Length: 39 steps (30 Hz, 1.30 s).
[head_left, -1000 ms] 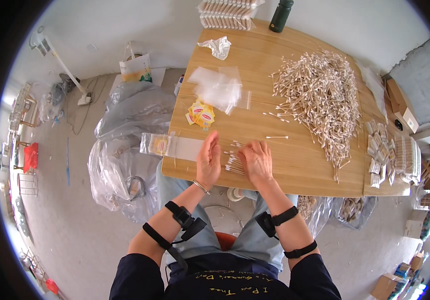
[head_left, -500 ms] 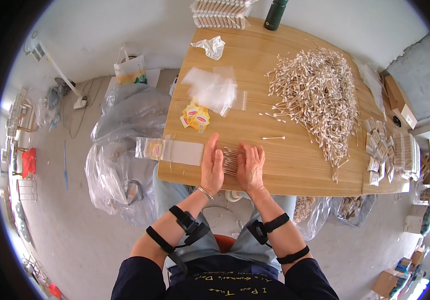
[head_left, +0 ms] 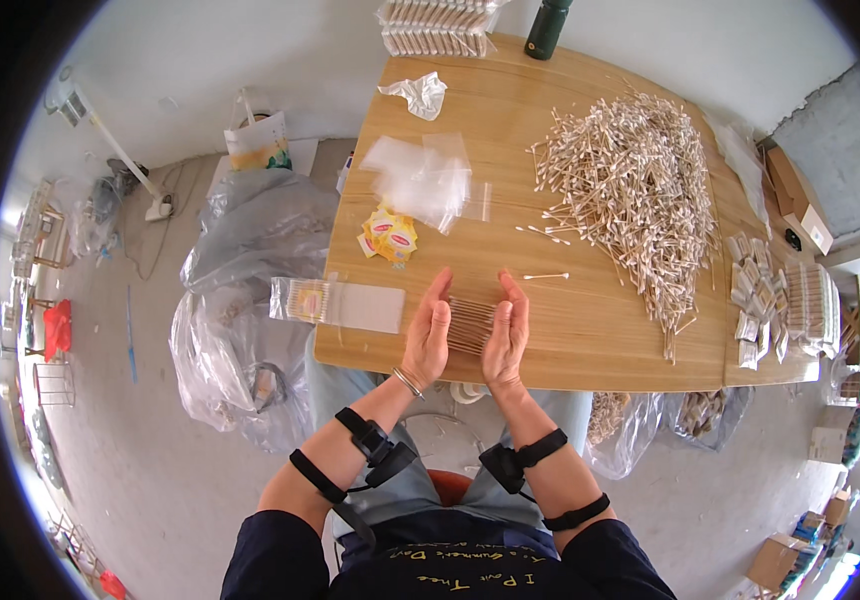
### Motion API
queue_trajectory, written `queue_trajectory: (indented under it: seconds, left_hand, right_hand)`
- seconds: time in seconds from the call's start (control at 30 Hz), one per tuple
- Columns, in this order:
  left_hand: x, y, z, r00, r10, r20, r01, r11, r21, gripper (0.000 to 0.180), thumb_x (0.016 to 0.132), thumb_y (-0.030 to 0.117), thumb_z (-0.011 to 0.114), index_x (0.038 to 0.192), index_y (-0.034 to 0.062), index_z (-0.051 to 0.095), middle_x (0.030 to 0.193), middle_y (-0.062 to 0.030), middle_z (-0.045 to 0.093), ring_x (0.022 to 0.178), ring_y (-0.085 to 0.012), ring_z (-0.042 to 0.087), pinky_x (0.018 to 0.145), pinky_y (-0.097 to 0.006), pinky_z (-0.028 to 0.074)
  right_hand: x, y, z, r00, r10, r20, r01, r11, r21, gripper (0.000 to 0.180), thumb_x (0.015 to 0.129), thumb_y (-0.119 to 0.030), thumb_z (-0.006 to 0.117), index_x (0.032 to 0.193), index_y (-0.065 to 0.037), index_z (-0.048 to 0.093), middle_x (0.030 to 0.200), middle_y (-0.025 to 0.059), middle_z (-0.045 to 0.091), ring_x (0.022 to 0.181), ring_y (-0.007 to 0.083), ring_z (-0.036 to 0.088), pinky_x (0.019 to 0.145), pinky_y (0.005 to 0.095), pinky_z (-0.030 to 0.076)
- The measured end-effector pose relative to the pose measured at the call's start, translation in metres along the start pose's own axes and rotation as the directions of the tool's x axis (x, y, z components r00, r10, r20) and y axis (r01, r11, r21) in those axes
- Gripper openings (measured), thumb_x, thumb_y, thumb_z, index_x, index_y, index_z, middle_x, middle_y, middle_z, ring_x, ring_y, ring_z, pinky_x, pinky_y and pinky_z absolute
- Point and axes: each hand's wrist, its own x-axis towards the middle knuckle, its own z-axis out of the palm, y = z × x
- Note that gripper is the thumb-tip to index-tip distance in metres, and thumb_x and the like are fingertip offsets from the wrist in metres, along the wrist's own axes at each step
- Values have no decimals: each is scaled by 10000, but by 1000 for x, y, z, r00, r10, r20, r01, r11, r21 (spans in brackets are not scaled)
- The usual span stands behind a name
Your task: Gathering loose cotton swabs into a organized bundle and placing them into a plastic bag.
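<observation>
A flat row of cotton swabs point(head_left: 471, 325) lies side by side on the table at its near edge, sticks running left to right. My left hand point(head_left: 427, 332) stands on edge at the left ends, fingers stretched out, palm turned inward. Facing it from the right is my right hand point(head_left: 506, 332), upright with straight fingers against the other ends. Neither hand is closed; the palms flank the swabs and hide their tips. Just left of my left hand lies a clear bag point(head_left: 370, 307), with a packed bundle of swabs point(head_left: 307, 299) at its left end, over the table edge.
A big heap of loose swabs point(head_left: 635, 190) covers the right side, with one single swab point(head_left: 547, 276) nearer me. Yellow labels point(head_left: 388, 234) and clear bags point(head_left: 420, 180) lie at left. Packed swabs point(head_left: 435, 40) and a dark green bottle point(head_left: 547, 30) stand at the back.
My right hand has turned from lying over the swabs, fingers curled, to standing on edge with straight fingers. The swabs now show as a more even row between the palms.
</observation>
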Motion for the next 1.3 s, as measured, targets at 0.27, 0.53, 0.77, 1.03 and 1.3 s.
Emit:
queue_trajectory:
  seconds: [0.27,0.53,0.77,1.03,1.3]
  left_hand:
    - [3,-5,-8,995,-32,-98,12,980,-196,714,1014,493,338,1469,-48,237,1517,-195,286,1420,-273,257,1159,-368,201]
    - [6,0,-5,997,13,-75,-22,993,-115,734,1008,514,333,1458,-61,259,1507,-202,305,1404,-271,286,1151,-364,228]
    - [2,-5,4,998,29,-64,-38,989,-144,722,1011,505,332,1473,-41,234,1518,-178,282,1415,-259,262,1159,-363,204]
    - [2,-5,1,1000,13,-27,-19,977,-212,752,999,531,342,1481,-32,212,1535,-171,248,1436,-263,218,1174,-379,164]
    - [4,-9,-4,991,23,-131,-49,978,-201,752,1003,515,354,1463,-68,235,1516,-210,275,1415,-281,263,1157,-365,211]
  right_hand:
    - [-3,-32,-26,900,-201,388,415,671,-615,737,807,-164,709,1416,9,331,1493,224,299,1406,394,242,1148,452,234]
    - [4,-30,-35,882,-50,469,378,670,-639,897,684,-138,789,1434,-18,312,1501,229,280,1412,397,230,1150,461,241]
    - [-1,-6,-18,986,-133,98,154,953,-259,498,925,-26,508,1394,46,354,1503,233,295,1419,375,246,1157,421,207]
    - [-2,-6,-1,991,-58,118,75,987,-144,443,1035,-193,370,1395,63,351,1500,243,307,1446,344,192,1166,407,165]
    - [-8,-27,-18,901,-212,378,391,775,-497,806,802,-181,729,1437,34,282,1522,260,224,1435,417,166,1163,467,204]
